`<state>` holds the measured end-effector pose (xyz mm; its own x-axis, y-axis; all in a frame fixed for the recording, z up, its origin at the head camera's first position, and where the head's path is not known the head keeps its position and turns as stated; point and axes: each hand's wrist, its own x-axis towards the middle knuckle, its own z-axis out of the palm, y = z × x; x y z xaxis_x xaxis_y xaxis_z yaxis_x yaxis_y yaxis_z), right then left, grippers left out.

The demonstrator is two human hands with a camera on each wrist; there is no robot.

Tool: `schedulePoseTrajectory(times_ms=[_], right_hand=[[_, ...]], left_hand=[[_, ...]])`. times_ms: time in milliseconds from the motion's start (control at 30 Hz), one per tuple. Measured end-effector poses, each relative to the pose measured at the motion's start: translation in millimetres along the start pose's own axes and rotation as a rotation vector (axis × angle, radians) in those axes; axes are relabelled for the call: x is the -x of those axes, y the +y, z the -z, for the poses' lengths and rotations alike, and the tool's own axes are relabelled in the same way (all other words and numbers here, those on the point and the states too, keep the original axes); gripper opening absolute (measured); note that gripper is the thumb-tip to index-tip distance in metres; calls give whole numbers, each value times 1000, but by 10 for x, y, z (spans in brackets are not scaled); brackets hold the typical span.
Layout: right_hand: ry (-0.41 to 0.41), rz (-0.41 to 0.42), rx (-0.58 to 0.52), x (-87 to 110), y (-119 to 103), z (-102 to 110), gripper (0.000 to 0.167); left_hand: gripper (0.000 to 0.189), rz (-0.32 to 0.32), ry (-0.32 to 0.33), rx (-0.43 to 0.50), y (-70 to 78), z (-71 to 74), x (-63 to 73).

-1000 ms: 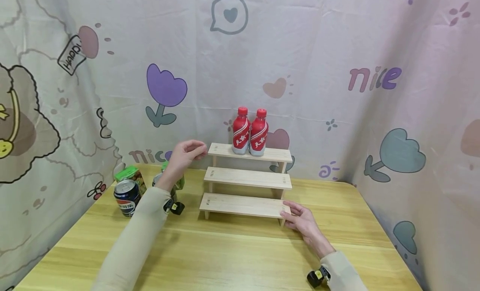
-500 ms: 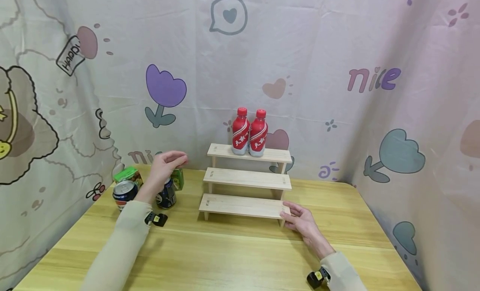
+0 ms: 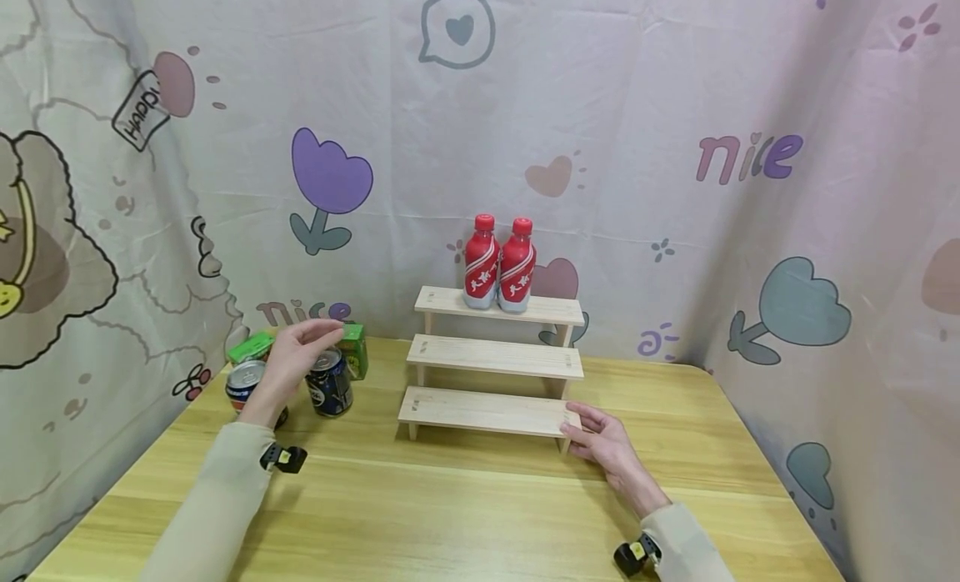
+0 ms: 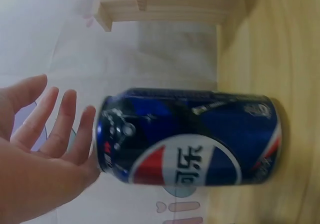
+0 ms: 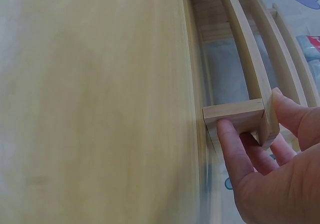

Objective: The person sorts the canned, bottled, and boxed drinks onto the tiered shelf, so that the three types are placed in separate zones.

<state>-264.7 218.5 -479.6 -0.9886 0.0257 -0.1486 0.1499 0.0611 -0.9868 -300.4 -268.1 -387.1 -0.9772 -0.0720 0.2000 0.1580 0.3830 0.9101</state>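
Note:
My left hand [image 3: 292,361] hovers over the table's left side, fingers loosely extended and holding nothing. Just right of it stands a dark blue cola can [image 3: 330,386]; a second cola can [image 3: 246,383] is partly hidden by the hand and wrist. In the left wrist view, a blue cola can [image 4: 190,139] is close to the fingers; whether they touch it I cannot tell. My right hand [image 3: 606,444] grips the right end of the lowest step of a three-tier wooden shelf [image 3: 487,408], thumb on top and fingers beneath. Two red bottles [image 3: 482,265] stand upright on its top tier.
Behind the cans are a green box [image 3: 355,353] and a green-topped carton [image 3: 251,347], partly covered by my left hand. The wooden table [image 3: 450,515] ends at a printed curtain [image 3: 630,90] on the back and sides.
My left hand has moved left and down, from beside the top tier to the cans, uncovering the right-hand can and green box. My right hand stays on the shelf.

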Motion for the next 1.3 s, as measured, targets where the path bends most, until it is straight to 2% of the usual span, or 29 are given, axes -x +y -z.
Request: schedulePoseTrajectory(times_ms=[300, 533, 733, 967, 1100, 1300], right_hand=[[-5, 3, 8, 12, -9, -3, 53], [-4, 6, 11, 11, -8, -3, 53], [-6, 5, 11, -2, 5, -2, 52], [-7, 4, 4, 3, 6, 4, 52], [-13, 0, 4, 9, -3, 1, 53], [-6, -3, 1, 2, -8, -7, 53]], left_hand=[[53, 11, 28, -40, -107, -3, 110], [58, 16, -20, -26, -209, -3, 137], [69, 68, -73, -24, -288, 9, 160], [88, 147, -128, -43, -314, -9, 168], [93, 191, -143, -63, -343, -21, 179], [95, 218, -157, -27, -384, -24, 186]])
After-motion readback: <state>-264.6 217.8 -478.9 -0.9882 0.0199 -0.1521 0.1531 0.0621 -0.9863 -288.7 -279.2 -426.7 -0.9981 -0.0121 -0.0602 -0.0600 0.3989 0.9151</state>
